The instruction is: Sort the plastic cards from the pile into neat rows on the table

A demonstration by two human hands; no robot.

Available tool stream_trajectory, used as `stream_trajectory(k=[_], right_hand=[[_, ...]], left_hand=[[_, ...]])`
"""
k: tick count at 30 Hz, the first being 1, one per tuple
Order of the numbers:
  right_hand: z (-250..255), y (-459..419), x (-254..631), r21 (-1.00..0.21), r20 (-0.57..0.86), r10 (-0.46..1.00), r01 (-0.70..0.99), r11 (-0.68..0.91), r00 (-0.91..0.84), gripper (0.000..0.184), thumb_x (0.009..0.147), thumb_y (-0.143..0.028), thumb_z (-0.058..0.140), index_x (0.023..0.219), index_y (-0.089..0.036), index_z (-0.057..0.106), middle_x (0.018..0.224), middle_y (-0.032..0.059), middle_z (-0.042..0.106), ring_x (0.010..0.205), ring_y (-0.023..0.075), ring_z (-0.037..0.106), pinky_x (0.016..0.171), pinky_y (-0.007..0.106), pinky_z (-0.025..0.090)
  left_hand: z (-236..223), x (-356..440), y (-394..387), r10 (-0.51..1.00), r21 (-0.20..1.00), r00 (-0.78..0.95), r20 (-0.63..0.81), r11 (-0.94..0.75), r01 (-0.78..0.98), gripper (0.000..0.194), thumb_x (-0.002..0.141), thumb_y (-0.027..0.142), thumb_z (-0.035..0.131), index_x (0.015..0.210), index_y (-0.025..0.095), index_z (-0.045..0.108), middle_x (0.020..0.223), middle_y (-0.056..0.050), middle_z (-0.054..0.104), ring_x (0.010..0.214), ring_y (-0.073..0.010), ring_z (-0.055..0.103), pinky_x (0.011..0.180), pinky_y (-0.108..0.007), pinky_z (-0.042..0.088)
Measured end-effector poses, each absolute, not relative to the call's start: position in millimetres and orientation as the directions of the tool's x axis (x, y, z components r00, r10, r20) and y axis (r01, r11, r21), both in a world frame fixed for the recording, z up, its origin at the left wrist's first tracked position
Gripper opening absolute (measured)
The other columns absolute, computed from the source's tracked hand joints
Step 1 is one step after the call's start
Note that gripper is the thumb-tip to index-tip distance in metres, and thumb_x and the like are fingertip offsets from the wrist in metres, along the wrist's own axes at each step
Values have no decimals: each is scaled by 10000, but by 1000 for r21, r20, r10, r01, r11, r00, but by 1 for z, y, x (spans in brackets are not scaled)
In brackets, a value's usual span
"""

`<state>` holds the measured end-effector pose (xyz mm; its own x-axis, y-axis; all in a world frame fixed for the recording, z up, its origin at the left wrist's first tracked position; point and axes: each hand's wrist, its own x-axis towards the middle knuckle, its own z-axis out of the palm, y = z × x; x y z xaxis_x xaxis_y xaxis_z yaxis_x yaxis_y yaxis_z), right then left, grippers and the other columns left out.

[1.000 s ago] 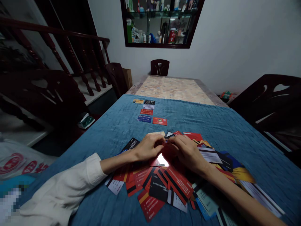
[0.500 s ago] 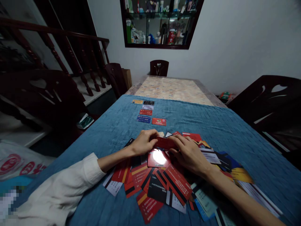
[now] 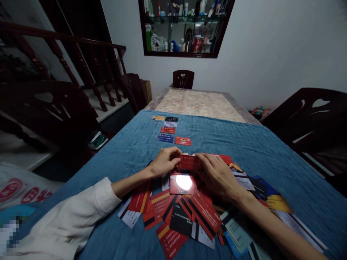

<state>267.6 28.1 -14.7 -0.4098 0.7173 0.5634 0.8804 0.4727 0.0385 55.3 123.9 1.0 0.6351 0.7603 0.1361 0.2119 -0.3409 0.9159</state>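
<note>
One hand, the left (image 3: 164, 161), pinches the left end of a red card (image 3: 189, 162) between thumb and bent fingers in the head view; the right hand (image 3: 219, 175) lays its curled fingers over the other end, its thumb hidden. Held between them, the red card is just above a loose spread of cards (image 3: 181, 216) on the blue cloth (image 3: 121, 144). White characters run along it beside a round emblem, too small to read. Just nearer, a glossy card (image 3: 176, 187) throws back a bright glare. Many cards in the spread show dark stripes and small white print, illegible here. Beyond, six cards (image 3: 166, 138) lie face up, their lettering likewise tiny. At lower left, a white plastic bag (image 3: 21, 180) carries red characters and a number, either 923 or 973.
</note>
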Motion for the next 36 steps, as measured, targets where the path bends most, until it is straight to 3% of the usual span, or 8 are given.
stream_trajectory(k=[7,13,27,36], right_hand=[[-4,35,279,-34,561,733,874,485,-385,461,901,-237,558,1354,-195,485,1136,162,596,979,289,579,782,419,533],[9,48,286,-46,547,733,860,508,-404,493,885,-266,601,1355,-224,459,1123,148,564,985,293,547,796,448,533],[18,111,315,-102,505,761,847,522,-408,420,907,-386,591,1271,-181,550,1125,150,584,984,282,564,820,436,525],[15,176,338,-138,436,831,887,440,-345,399,845,-363,647,1194,-174,613,1141,153,576,1044,315,566,885,451,506]], left_hand=[[12,51,128,682,720,666,303,-622,309,286,775,125,623,1058,160,607,950,-32,658,795,-141,615,728,-269,521],[18,52,143,506,519,744,436,-817,252,420,796,111,652,1204,169,568,1193,-97,589,1098,-223,587,983,-380,500],[39,77,199,405,270,846,347,-907,323,444,783,205,663,1214,138,581,1145,-123,563,1070,-262,552,951,-394,486],[43,104,259,433,90,864,257,-901,425,329,827,278,615,1120,129,631,1194,-142,573,1095,-294,507,945,-436,468]])
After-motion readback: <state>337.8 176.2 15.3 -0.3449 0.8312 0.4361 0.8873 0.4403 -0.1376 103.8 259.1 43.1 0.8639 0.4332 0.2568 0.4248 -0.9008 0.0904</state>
